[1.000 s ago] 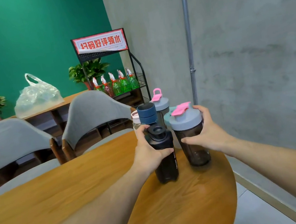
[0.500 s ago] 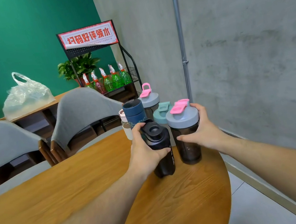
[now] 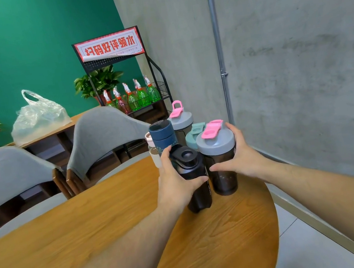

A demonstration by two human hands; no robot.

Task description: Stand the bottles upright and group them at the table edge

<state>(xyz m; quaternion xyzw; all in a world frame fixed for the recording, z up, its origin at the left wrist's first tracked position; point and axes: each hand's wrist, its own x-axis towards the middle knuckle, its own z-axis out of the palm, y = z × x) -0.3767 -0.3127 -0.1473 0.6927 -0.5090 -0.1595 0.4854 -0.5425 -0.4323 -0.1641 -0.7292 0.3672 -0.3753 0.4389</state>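
Observation:
Several bottles stand upright in a cluster at the far edge of the round wooden table (image 3: 222,237). My left hand (image 3: 175,183) grips a black bottle (image 3: 196,179) with a black cap. My right hand (image 3: 243,158) wraps a dark shaker (image 3: 220,164) with a grey lid and pink flip cap, right beside the black one. Behind them stand a navy bottle (image 3: 163,136), a second grey-lidded shaker with a pink cap (image 3: 180,119), a teal-lidded bottle (image 3: 194,137) and a whitish bottle (image 3: 153,151), partly hidden.
Two grey chairs (image 3: 102,136) stand at the table's far side. A black rack (image 3: 133,99) holding green spray bottles sits behind them. A concrete wall (image 3: 300,68) with a metal pipe runs close on the right. A plastic bag (image 3: 37,116) rests on a shelf.
Both hands have kept hold of their bottles and pushed them a little farther toward the cluster at the table edge. The camera view has shifted slightly.

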